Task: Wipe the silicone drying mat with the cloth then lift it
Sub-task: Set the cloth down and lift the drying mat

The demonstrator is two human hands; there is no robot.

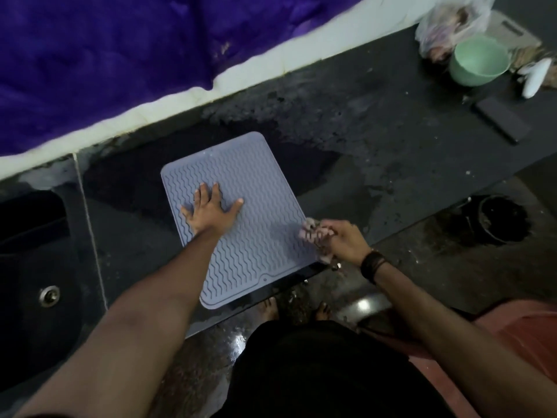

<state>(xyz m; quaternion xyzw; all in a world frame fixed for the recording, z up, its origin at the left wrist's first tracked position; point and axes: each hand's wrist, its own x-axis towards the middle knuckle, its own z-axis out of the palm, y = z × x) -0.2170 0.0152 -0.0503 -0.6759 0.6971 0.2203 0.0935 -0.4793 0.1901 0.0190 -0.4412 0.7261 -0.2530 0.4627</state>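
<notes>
Both hands were on the mat [259, 206], a grey silicone sheet with a wavy rib pattern, lying flat on the dark wet desk [376, 152], its near edge at the desk's front lip. Left hand [211, 211] lay flat, fingers spread, pressing the mat's left-middle. Right hand [337, 238] gripped a bunched pinkish cloth [310, 229] at the mat's right edge. Black sink [36, 251] sat left; a green bowl [479, 60] and a phone [500, 119] were far right on the desk.
</notes>
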